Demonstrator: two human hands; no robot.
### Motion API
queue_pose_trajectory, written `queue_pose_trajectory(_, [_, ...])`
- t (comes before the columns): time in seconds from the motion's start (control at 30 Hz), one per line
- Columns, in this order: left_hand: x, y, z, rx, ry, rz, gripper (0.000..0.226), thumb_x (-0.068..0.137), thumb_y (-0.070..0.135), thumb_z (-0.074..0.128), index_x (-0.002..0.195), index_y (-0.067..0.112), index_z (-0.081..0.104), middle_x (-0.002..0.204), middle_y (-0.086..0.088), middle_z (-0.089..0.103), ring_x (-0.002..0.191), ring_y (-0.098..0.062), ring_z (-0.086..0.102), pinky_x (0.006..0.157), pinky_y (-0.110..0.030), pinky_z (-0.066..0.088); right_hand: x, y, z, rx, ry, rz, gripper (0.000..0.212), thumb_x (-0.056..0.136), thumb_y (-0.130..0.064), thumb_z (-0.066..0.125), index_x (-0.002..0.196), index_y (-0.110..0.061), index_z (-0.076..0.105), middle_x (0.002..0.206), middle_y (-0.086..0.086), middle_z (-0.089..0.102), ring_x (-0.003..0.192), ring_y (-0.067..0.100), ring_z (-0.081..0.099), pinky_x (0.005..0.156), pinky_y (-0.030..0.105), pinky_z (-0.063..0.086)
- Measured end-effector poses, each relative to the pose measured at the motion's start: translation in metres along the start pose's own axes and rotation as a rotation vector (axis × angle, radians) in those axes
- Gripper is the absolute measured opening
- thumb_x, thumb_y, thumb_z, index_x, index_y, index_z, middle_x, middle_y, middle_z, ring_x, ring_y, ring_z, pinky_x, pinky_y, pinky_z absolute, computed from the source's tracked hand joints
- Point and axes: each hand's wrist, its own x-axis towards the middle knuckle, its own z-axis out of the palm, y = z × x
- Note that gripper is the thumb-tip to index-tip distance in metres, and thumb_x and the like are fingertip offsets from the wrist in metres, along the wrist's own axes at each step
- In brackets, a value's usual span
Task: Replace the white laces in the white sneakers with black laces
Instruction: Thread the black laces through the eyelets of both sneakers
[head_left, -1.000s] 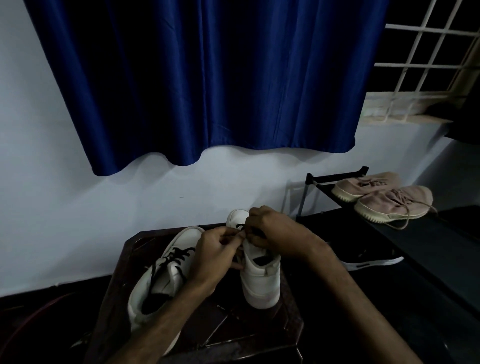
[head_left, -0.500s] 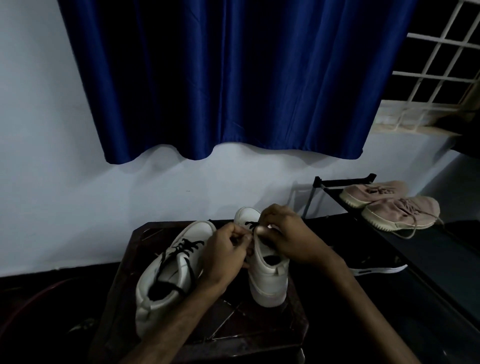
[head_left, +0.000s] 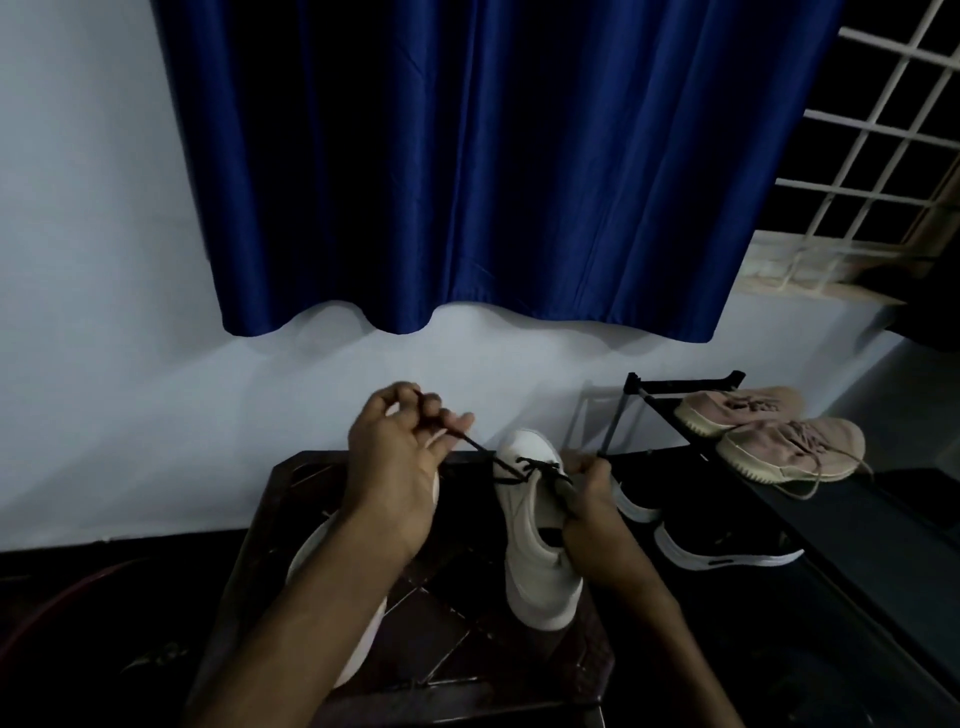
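Note:
Two white sneakers stand on a dark wooden stool (head_left: 524, 670). The right sneaker (head_left: 535, 540) points away from me and has a black lace (head_left: 480, 447) threaded through its upper eyelets. My left hand (head_left: 400, 467) is raised up and left of this shoe and pinches one end of the black lace, which runs taut to the eyelets. My right hand (head_left: 587, 509) rests against the shoe's right side and pinches the other lace end. The left sneaker (head_left: 322, 561) is mostly hidden behind my left forearm.
A black shoe rack (head_left: 852, 525) to the right carries a pair of pink sneakers (head_left: 779, 436). Black sneakers with white soles (head_left: 722, 545) sit on the floor beside the stool. A blue curtain (head_left: 467, 156) hangs on the white wall behind.
My left hand has lifted up and to the left, drawing the black lace out taut. My right hand has shifted to the shoe's right side. The view has tilted slightly.

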Motion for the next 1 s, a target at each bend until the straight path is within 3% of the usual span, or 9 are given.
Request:
queue_pose_trajectory(0.1, [-0.003, 0.002, -0.006, 0.288, -0.043, 0.154, 0.025, 0.098, 0.004, 0.039, 0.083, 0.017, 0.054, 0.053, 0.009, 0.044, 0.043, -0.007, 0.034, 0.043, -0.018, 0.031, 0.0, 0.003, 0.005, -0.17, 0.107, 0.031, 0.031, 0.079, 0.007, 0.044, 0.101, -0.014, 0.042, 0.104, 0.009, 0.041, 0.099, 0.027, 0.041, 0.082, 0.024, 0.023])
queue_pose_trajectory(0.2, [-0.008, -0.037, -0.026, 1.405, -0.284, 0.387, 0.01, 0.098, 0.033, 0.051, 0.097, 0.026, 0.058, 0.07, 0.01, 0.061, 0.062, -0.011, 0.056, 0.057, -0.025, 0.036, -0.001, 0.003, 0.009, -0.317, 0.167, 0.025, 0.019, 0.087, -0.014, 0.034, 0.102, -0.009, 0.045, 0.104, 0.012, 0.041, 0.101, 0.032, 0.039, 0.075, 0.025, 0.012])
queue_pose_trajectory(0.27, [-0.006, -0.055, -0.038, 1.727, -0.413, 0.324, 0.025, 0.098, 0.043, 0.049, 0.092, 0.023, 0.063, 0.082, 0.004, 0.068, 0.08, -0.016, 0.063, 0.067, -0.029, 0.041, -0.002, -0.002, 0.006, -0.37, 0.164, 0.078, 0.021, 0.083, -0.027, 0.025, 0.097, -0.016, 0.036, 0.101, 0.006, 0.035, 0.103, 0.031, 0.037, 0.075, 0.029, 0.015])
queue_pose_trajectory(0.33, [-0.001, -0.055, -0.043, 1.614, -0.433, 0.244, 0.033, 0.096, 0.044, 0.05, 0.073, 0.022, 0.06, 0.064, 0.006, 0.06, 0.066, -0.01, 0.058, 0.065, -0.029, 0.039, -0.005, -0.006, 0.003, -0.369, 0.137, 0.083, 0.01, 0.086, -0.025, 0.03, 0.091, -0.017, 0.03, 0.096, 0.003, 0.031, 0.101, 0.034, 0.041, 0.077, 0.035, 0.026])
queue_pose_trajectory(0.5, [-0.017, 0.0, -0.016, 0.665, -0.285, 0.285, 0.025, 0.088, 0.036, 0.06, 0.067, 0.023, 0.055, 0.062, 0.009, 0.044, 0.056, -0.004, 0.039, 0.057, -0.025, 0.036, -0.003, -0.011, -0.002, -0.4, 0.05, 0.06, 0.006, 0.088, -0.016, 0.036, 0.091, -0.011, 0.037, 0.103, 0.02, 0.043, 0.098, 0.041, 0.047, 0.087, 0.048, 0.035])
queue_pose_trajectory(0.63, [-0.035, 0.074, 0.013, -0.124, -0.245, 0.305, 0.017, 0.081, 0.025, 0.055, 0.066, 0.018, 0.056, 0.073, 0.004, 0.06, 0.062, -0.007, 0.047, 0.05, -0.02, 0.028, -0.003, -0.021, -0.004, -0.569, -0.031, 0.044, 0.047, 0.065, -0.016, 0.022, 0.102, 0.002, 0.045, 0.106, 0.02, 0.044, 0.1, 0.038, 0.047, 0.085, 0.046, 0.038])
queue_pose_trajectory(0.7, [-0.038, 0.092, 0.02, -0.234, -0.366, 0.324, 0.022, 0.084, 0.024, 0.051, 0.062, 0.019, 0.05, 0.078, 0.002, 0.058, 0.069, -0.009, 0.049, 0.053, -0.022, 0.032, -0.005, -0.02, -0.001, -0.549, 0.011, 0.022, 0.04, 0.068, -0.011, 0.03, 0.096, 0.006, 0.051, 0.097, 0.024, 0.048, 0.092, 0.044, 0.052, 0.076, 0.051, 0.043])
queue_pose_trajectory(0.8, [-0.038, 0.084, 0.022, -0.267, -0.434, 0.278, 0.025, 0.083, 0.025, 0.049, 0.059, 0.019, 0.052, 0.074, 0.001, 0.055, 0.068, -0.011, 0.047, 0.06, -0.023, 0.037, -0.004, -0.024, -0.008, -0.607, -0.082, 0.051, 0.029, 0.09, -0.013, 0.032, 0.112, 0.002, 0.044, 0.116, 0.018, 0.044, 0.11, 0.035, 0.045, 0.09, 0.044, 0.038])
queue_pose_trajectory(1.0, [-0.022, 0.068, 0.015, -0.308, -0.262, 0.115, 0.043, 0.092, 0.026, 0.047, 0.054, 0.023, 0.026, 0.055, 0.006, 0.021, 0.055, -0.011, 0.018, 0.051, -0.023, 0.021, -0.008, -0.025, -0.015, -0.606, -0.17, 0.042, 0.022, 0.087, -0.014, 0.034, 0.108, -0.009, 0.037, 0.116, 0.013, 0.042, 0.112, 0.032, 0.044, 0.093, 0.038, 0.036])
